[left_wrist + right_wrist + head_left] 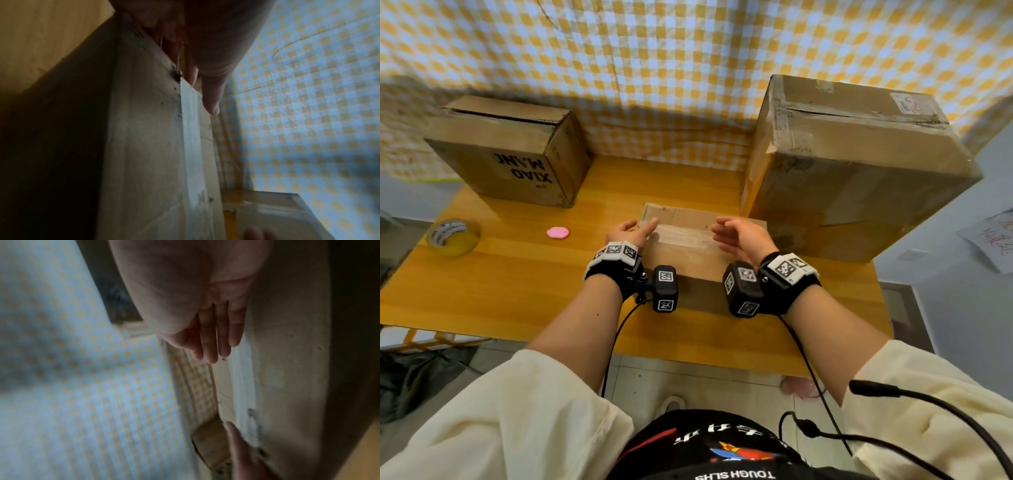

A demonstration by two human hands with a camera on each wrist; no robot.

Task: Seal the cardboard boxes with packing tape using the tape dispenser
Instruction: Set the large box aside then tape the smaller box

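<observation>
A small flat cardboard box (690, 260) lies at the table's middle with a strip of clear tape (681, 237) along its top seam. My left hand (640, 230) is at the box's left end, its straight fingers (211, 100) lying on the top beside the end of the tape (191, 146). My right hand (729, 233) hovers over the right end, palm facing left, fingers (213, 344) straight and together, holding nothing. A yellowish roll of packing tape (453, 237) lies at the table's left edge, away from both hands.
A cardboard box printed XIAO MANG (510, 150) stands at the back left with a gap along its top seam. A large taped box (852, 164) fills the back right, close to the small box. A small pink object (557, 233) lies left of my left hand. Checked cloth hangs behind.
</observation>
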